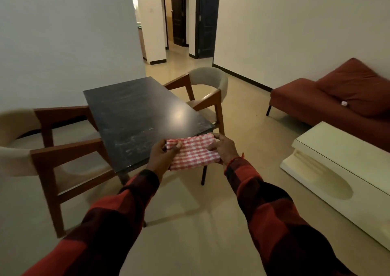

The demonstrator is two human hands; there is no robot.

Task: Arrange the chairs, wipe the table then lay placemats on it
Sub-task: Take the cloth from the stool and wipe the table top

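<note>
Dark table (139, 115) w/ chairs (two) — left hand (162, 156) & right hand (223, 149) pinch checked cloth (193, 151).

- one head-worn wide-angle view, looking forward and down over both outstretched arms.
- faces the tabletop (135, 111) from its near end.
- hallway beyond; edges of the view bend.

A red sofa (329, 98) stands beside a cream low table (341, 166), with dark doors (179, 12) beyond.

Left chair (31, 140) blurred, edge-cropped.
</note>
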